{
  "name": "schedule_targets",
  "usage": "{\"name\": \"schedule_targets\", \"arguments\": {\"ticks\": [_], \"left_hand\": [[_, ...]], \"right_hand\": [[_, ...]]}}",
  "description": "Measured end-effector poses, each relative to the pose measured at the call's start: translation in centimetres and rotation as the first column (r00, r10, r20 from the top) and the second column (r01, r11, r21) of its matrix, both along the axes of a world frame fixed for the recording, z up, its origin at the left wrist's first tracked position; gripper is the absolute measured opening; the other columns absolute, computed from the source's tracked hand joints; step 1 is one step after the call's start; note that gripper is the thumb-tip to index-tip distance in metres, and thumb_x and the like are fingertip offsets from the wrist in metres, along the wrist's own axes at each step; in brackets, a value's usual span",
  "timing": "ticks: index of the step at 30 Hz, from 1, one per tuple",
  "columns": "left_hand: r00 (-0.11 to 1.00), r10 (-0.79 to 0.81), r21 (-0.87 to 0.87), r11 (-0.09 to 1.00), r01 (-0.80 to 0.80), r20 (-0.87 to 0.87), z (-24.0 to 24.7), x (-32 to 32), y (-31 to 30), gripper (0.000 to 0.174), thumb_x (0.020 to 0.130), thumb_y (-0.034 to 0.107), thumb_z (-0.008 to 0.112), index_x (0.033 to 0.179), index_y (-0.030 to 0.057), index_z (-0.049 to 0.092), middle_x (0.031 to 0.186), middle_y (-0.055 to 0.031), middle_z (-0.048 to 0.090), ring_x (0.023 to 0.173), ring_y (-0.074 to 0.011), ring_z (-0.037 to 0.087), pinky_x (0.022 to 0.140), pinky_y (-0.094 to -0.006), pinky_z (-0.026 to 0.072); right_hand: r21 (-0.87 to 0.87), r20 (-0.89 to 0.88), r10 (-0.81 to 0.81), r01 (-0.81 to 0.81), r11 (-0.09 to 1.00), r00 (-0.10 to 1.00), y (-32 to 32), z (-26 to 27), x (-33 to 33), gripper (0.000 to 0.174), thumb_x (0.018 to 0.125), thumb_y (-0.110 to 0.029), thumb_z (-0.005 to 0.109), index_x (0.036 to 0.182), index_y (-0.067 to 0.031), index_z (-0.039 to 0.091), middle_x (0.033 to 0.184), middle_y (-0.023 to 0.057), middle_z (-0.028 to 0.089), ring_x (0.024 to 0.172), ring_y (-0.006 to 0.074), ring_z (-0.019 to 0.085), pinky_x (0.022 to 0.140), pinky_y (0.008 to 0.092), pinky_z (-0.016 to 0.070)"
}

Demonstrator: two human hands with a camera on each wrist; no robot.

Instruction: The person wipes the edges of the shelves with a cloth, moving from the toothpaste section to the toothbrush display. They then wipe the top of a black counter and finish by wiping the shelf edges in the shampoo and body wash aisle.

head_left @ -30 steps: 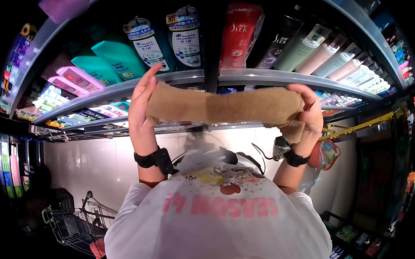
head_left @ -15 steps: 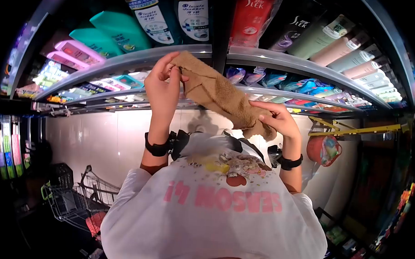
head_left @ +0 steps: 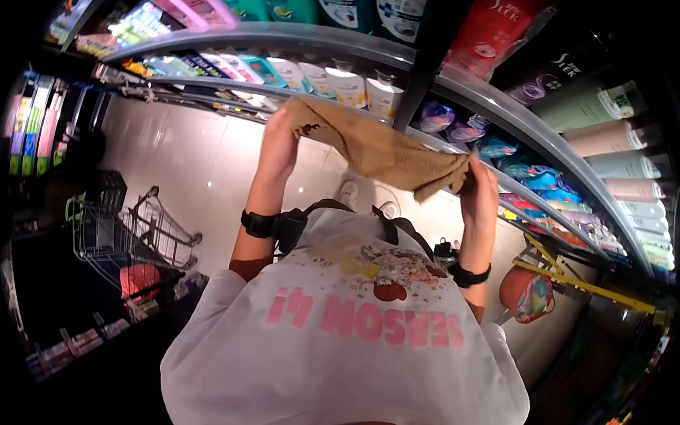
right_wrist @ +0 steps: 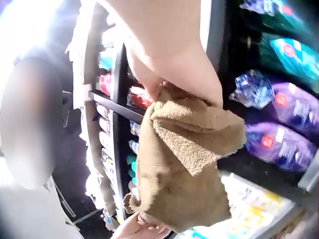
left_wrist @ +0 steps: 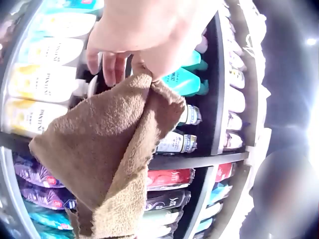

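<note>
A brown, fuzzy cloth (head_left: pixel 372 146) hangs between my two hands in front of the shelves, sagging in the middle. My left hand (head_left: pixel 279 143) pinches its left end, beside a small dark patch on the fabric. The other end is gripped by my right hand (head_left: pixel 480 193), a little lower in the head view. From the left wrist, the cloth (left_wrist: pixel 104 144) drops in folds below my thumb, with the other fingers (left_wrist: pixel 115 67) curled behind. In the right wrist view a folded corner flops over the cloth (right_wrist: pixel 184 179), and my right hand's fingertips are mostly hidden.
Shelves ahead hold shampoo bottles (head_left: pixel 344 85), a red bottle (head_left: pixel 492 34) and colourful pouches (head_left: pixel 463 127). A shelf edge (head_left: pixel 286 37) runs just beyond the cloth. Behind at left stands a shopping cart (head_left: pixel 141 228); at right are a red basket (head_left: pixel 524 294) and a yellow frame (head_left: pixel 584 285).
First held level as a thick folded strip, the cloth slanted down toward my right hand, then spread wider and less steeply. The head view has swung, moving the shelves rightward.
</note>
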State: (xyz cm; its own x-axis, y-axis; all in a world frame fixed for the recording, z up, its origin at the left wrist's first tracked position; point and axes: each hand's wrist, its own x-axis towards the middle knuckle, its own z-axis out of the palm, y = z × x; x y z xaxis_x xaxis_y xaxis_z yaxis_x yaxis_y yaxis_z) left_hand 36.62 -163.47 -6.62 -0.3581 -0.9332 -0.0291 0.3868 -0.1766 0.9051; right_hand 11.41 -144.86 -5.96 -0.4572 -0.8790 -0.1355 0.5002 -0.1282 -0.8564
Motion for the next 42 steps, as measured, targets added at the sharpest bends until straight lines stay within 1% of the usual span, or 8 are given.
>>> {"name": "schedule_targets", "arguments": {"ticks": [5,10,14,19,34,37,38,42], "left_hand": [[0.992,-0.11,0.473,0.879,0.067,0.063,-6.1,0.7,0.6,0.033,0.096,0.022,0.04,0.119,0.0004,0.049,0.112,-0.0114,0.059,0.095,-0.0214,0.061,0.077,-0.0314,0.0522],[0.997,-0.078,0.594,0.801,0.076,-0.021,-2.8,1.0,2.4,0.041,0.097,0.031,0.04,0.125,0.002,0.046,0.119,-0.0124,0.056,0.108,-0.0229,0.057,0.086,-0.0347,0.05],[0.929,-0.277,0.46,0.81,0.363,-0.245,-1.6,1.6,2.0,0.034,0.096,0.021,0.045,0.124,0.0031,0.044,0.118,-0.012,0.056,0.107,-0.0221,0.056,0.088,-0.035,0.0486],[0.849,-0.522,0.044,0.849,0.526,-0.077,1.1,1.3,2.1,0.096,0.072,-0.02,0.054,0.146,0.0139,0.004,0.127,-0.0127,0.05,0.111,-0.0172,0.052,0.093,-0.0251,0.0394],[0.828,-0.513,-0.265,0.786,0.559,0.227,-2.7,4.1,-0.5,0.076,0.079,-0.013,0.05,0.145,0.0086,0.019,0.147,-0.0067,0.022,0.115,-0.0069,0.041,0.082,-0.0183,0.0401],[0.825,-0.566,-0.187,0.811,0.555,-0.003,-1.5,5.1,-1.8,0.076,0.079,-0.013,0.047,0.145,0.0067,0.014,0.12,-0.006,0.052,0.101,-0.0076,0.052,0.085,-0.0213,0.0406],[0.827,-0.563,-0.268,0.796,0.543,0.003,-0.3,5.5,-2.5,0.075,0.08,-0.013,0.045,0.145,0.0058,0.013,0.105,-0.0039,0.062,0.094,-0.0082,0.055,0.086,-0.0223,0.0409],[0.881,-0.473,-0.581,0.721,0.378,-0.014,3.8,8.0,-3.1,0.063,0.077,-0.012,0.045,0.138,0.0018,0.035,0.083,-0.0026,0.066,0.082,-0.0078,0.058,0.087,-0.0228,0.0417]], "right_hand": [[0.257,0.558,-0.018,-0.152,0.954,0.83,-2.3,-8.4,0.1,0.024,0.09,-0.026,0.052,0.101,-0.0047,0.058,0.099,0.0073,0.063,0.088,0.0201,0.062,0.08,0.0322,0.0493],[0.179,0.307,0.034,-0.093,0.98,0.951,0.7,-4.1,1.1,0.031,0.094,-0.029,0.048,0.11,-0.0027,0.053,0.103,0.0094,0.062,0.095,0.0205,0.061,0.082,0.033,0.0486],[0.024,0.171,0.104,-0.11,0.994,0.98,1.8,-2.0,1.3,0.032,0.094,-0.024,0.048,0.115,-0.0003,0.05,0.107,0.01,0.06,0.098,0.0202,0.059,0.086,0.0329,0.0458],[-0.047,0.014,0.02,-0.019,0.999,1.0,2.6,0.1,3.2,0.03,0.09,-0.013,0.055,0.115,0.002,0.051,0.106,0.0094,0.061,0.095,0.016,0.059,0.083,0.0284,0.047],[0.115,-0.123,-0.094,0.108,0.987,0.988,3.6,2.5,7.0,0.031,0.09,-0.008,0.054,0.119,0.0013,0.049,0.105,0.006,0.062,0.09,0.0121,0.06,0.078,0.0239,0.0463],[0.325,-0.689,0.098,0.185,0.927,0.718,4.9,1.8,4.4,0.022,0.091,-0.009,0.053,0.111,0.0015,0.057,0.092,0.0031,0.063,0.078,0.0077,0.056,0.069,0.0203,0.0433],[0.125,-0.8,-0.067,0.274,0.954,0.596,4.4,3.5,5.3,0.014,0.089,-0.004,0.052,0.097,0.0046,0.06,0.091,0.0038,0.063,0.073,0.0076,0.053,0.064,0.0206,0.0411],[-0.283,-0.666,-0.138,-0.077,0.956,0.733,5.1,5.8,3.7,0.011,0.076,0.009,0.046,0.073,0.0103,0.056,0.093,0.011,0.062,0.076,0.0137,0.053,0.065,0.0219,0.0397]]}}
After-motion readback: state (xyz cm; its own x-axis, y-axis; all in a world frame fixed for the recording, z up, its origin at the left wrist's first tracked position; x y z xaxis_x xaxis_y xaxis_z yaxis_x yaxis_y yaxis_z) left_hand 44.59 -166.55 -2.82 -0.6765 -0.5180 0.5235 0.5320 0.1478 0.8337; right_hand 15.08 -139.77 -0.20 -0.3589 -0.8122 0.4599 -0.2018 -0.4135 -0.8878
